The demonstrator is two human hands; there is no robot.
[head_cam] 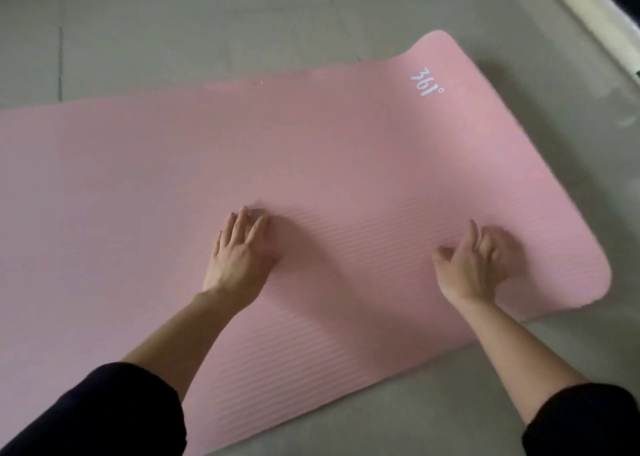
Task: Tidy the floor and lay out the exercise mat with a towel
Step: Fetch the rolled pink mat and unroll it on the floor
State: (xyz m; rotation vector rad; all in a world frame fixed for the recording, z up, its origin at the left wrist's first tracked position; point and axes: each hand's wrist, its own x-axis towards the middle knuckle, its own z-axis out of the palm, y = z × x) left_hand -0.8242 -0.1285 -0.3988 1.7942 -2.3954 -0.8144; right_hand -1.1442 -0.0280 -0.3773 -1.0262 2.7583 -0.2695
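Observation:
A pink ribbed exercise mat point(311, 150) lies unrolled across the grey floor, running off the left edge, with white "361°" print near its far right corner. Its far right corner curls up slightly. My left hand point(242, 251) rests palm down on the mat near the middle, fingers close together. My right hand point(474, 265) rests on the mat near its right end, fingers loosely bent and apart, holding nothing. No towel is in view.
Grey tiled floor point(173, 29) surrounds the mat. A pale baseboard or door frame point(595, 15) runs diagonally along the upper right corner. Dark sleeves cover both of my forearms at the bottom.

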